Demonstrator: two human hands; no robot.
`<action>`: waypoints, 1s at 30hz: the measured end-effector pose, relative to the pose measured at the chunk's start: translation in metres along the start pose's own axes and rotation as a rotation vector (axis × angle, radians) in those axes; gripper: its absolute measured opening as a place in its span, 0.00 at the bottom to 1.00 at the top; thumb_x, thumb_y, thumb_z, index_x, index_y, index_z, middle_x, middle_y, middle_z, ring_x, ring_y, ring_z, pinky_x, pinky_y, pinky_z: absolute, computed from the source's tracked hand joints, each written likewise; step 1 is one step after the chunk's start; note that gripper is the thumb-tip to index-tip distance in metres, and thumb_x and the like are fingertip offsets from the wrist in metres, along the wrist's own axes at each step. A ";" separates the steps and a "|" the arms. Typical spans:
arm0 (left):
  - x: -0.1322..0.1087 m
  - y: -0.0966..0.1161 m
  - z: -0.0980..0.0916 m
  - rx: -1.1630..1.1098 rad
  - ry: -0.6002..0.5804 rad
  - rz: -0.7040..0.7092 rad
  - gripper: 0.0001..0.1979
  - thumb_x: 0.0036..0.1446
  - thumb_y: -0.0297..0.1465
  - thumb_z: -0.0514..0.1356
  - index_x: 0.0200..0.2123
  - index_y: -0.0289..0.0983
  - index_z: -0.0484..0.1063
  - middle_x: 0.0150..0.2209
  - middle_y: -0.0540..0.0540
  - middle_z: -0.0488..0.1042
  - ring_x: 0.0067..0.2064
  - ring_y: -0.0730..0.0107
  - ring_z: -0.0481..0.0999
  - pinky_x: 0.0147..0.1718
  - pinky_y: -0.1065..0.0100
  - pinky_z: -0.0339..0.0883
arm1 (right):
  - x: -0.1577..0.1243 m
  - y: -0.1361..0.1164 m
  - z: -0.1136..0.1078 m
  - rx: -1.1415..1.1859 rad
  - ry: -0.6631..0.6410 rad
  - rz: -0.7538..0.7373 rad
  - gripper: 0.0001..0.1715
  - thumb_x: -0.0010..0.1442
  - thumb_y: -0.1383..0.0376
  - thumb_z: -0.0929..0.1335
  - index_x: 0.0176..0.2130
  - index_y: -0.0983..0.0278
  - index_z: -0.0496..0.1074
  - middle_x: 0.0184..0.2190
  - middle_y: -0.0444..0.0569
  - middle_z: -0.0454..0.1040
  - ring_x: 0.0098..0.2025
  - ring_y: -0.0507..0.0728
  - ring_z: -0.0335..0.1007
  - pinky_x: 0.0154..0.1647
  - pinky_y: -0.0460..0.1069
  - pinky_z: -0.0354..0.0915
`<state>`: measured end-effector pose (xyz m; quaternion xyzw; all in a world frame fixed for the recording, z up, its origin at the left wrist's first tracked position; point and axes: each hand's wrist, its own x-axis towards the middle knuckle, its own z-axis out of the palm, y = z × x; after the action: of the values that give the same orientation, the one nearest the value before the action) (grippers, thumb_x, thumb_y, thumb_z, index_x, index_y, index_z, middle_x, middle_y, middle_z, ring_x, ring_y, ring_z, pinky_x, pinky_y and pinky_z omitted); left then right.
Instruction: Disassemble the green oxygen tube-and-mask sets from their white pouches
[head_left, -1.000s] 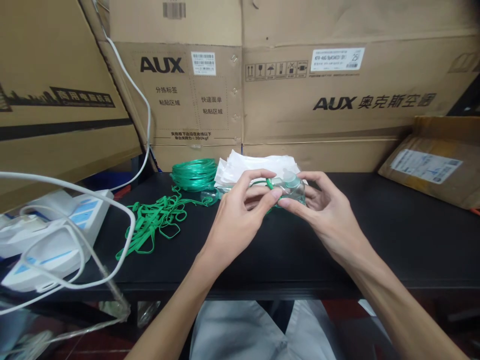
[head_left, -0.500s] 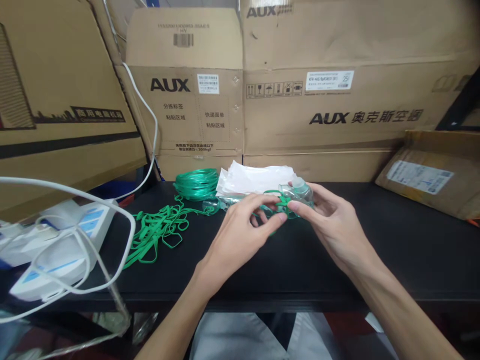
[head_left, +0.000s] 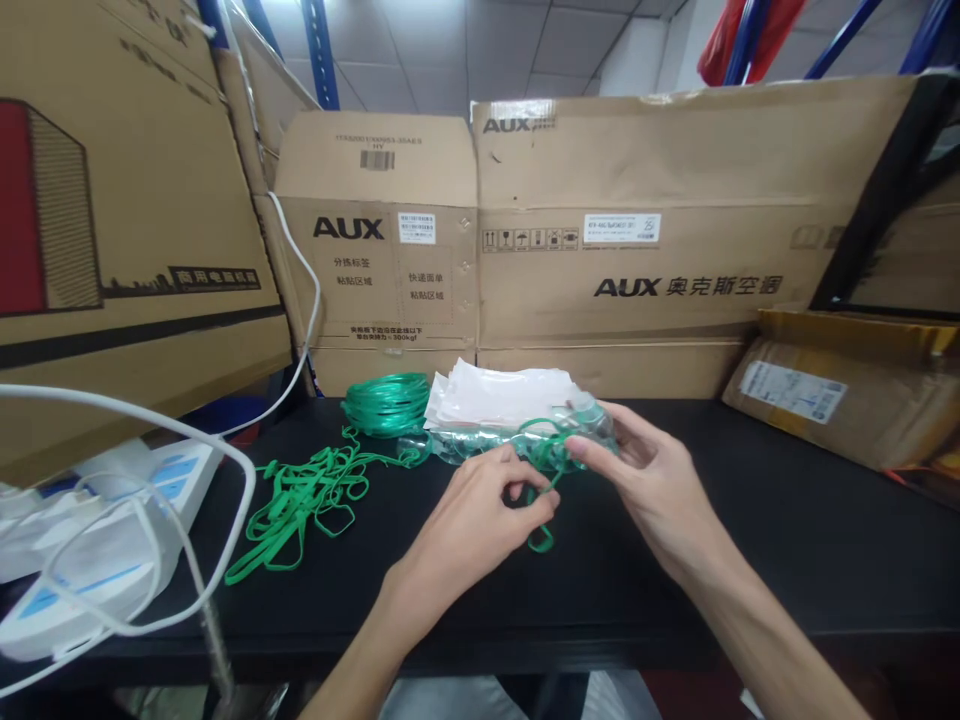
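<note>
Over the black table [head_left: 787, 540], both hands work on a clear plastic mask [head_left: 577, 430] with a green elastic strap [head_left: 541, 480]. My left hand [head_left: 480, 515] pinches the green strap, which loops down below the fingers. My right hand [head_left: 652, 480] grips the mask from the right with fingers curled round it. A stack of white plastic bags [head_left: 499, 395] lies just behind the mask.
A coil of green tubing [head_left: 386, 402] and a pile of loose green straps [head_left: 300, 495] lie to the left. White power strips with a white cable [head_left: 112, 520] sit at the far left. Cardboard boxes [head_left: 622, 270] wall the back; a brown parcel [head_left: 840, 400] leans at right.
The view has tilted upward. Both hands dropped closer to the table, and my left hand moved from the mask body to pulling the green strap down.
</note>
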<state>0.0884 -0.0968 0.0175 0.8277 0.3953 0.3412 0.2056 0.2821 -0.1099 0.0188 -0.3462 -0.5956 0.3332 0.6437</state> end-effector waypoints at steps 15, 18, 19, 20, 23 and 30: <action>-0.020 -0.035 -0.054 0.144 -0.166 -0.130 0.12 0.60 0.45 0.65 0.32 0.45 0.85 0.35 0.49 0.74 0.38 0.66 0.73 0.34 0.68 0.59 | -0.007 0.020 -0.074 -0.640 -0.381 0.182 0.31 0.55 0.50 0.77 0.55 0.57 0.79 0.53 0.52 0.81 0.55 0.70 0.77 0.60 0.61 0.70; -0.020 -0.045 -0.053 0.127 -0.256 -0.131 0.11 0.56 0.45 0.68 0.36 0.47 0.86 0.36 0.49 0.76 0.39 0.66 0.74 0.34 0.69 0.61 | -0.024 0.039 -0.070 -0.752 -0.422 0.121 0.26 0.56 0.48 0.75 0.53 0.52 0.81 0.52 0.49 0.82 0.56 0.70 0.76 0.61 0.60 0.69; -0.019 -0.046 -0.055 0.119 -0.272 -0.114 0.12 0.57 0.46 0.67 0.38 0.48 0.86 0.36 0.49 0.76 0.39 0.66 0.74 0.35 0.69 0.62 | -0.029 0.043 -0.069 -0.764 -0.411 0.099 0.26 0.57 0.48 0.74 0.54 0.50 0.80 0.52 0.49 0.82 0.57 0.69 0.76 0.61 0.59 0.69; -0.017 -0.048 -0.058 0.117 -0.268 -0.094 0.13 0.58 0.47 0.66 0.39 0.48 0.86 0.37 0.49 0.77 0.39 0.65 0.75 0.36 0.69 0.63 | -0.034 0.046 -0.070 -0.771 -0.391 0.083 0.26 0.59 0.48 0.73 0.55 0.49 0.79 0.53 0.48 0.81 0.57 0.68 0.76 0.60 0.59 0.69; -0.004 -0.052 -0.077 0.269 -0.076 -0.105 0.16 0.62 0.47 0.62 0.44 0.47 0.84 0.41 0.48 0.80 0.42 0.63 0.77 0.42 0.67 0.66 | -0.044 0.050 -0.072 -0.776 -0.348 0.074 0.27 0.61 0.48 0.72 0.58 0.50 0.77 0.52 0.50 0.81 0.55 0.67 0.77 0.56 0.57 0.71; 0.069 -0.082 -0.123 0.687 0.197 -0.373 0.21 0.67 0.44 0.56 0.50 0.36 0.81 0.50 0.33 0.80 0.54 0.45 0.77 0.53 0.53 0.65 | -0.053 0.053 -0.072 -0.724 -0.335 0.111 0.28 0.64 0.49 0.70 0.61 0.51 0.74 0.52 0.51 0.79 0.54 0.65 0.76 0.56 0.55 0.69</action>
<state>-0.0119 0.0164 0.0793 0.7257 0.6475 0.2236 -0.0636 0.3499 -0.1297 -0.0576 -0.5233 -0.7516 0.1878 0.3551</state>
